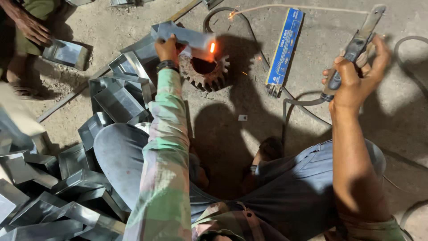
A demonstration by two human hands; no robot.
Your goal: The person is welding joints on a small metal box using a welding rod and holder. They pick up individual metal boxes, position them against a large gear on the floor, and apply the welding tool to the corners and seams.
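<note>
My left hand (167, 47) grips a bent grey sheet-metal channel piece (183, 35) and holds it over a rusty toothed gear (205, 73) that stands on the ground. A spot on the end of the piece (212, 47) glows orange. My right hand (356, 73) is raised to the right and is closed around a welding electrode holder (354, 49), whose thin rod (294, 9) reaches left to a small spark at its tip. A grey cable (296, 105) runs down from the holder.
A pile of grey sheet-metal channel pieces (67, 178) lies at the left and lower left. A blue box of welding rods (283, 47) lies on the concrete floor beside the gear. Another person's hand (31, 29) rests near a metal piece (67, 53) at the upper left.
</note>
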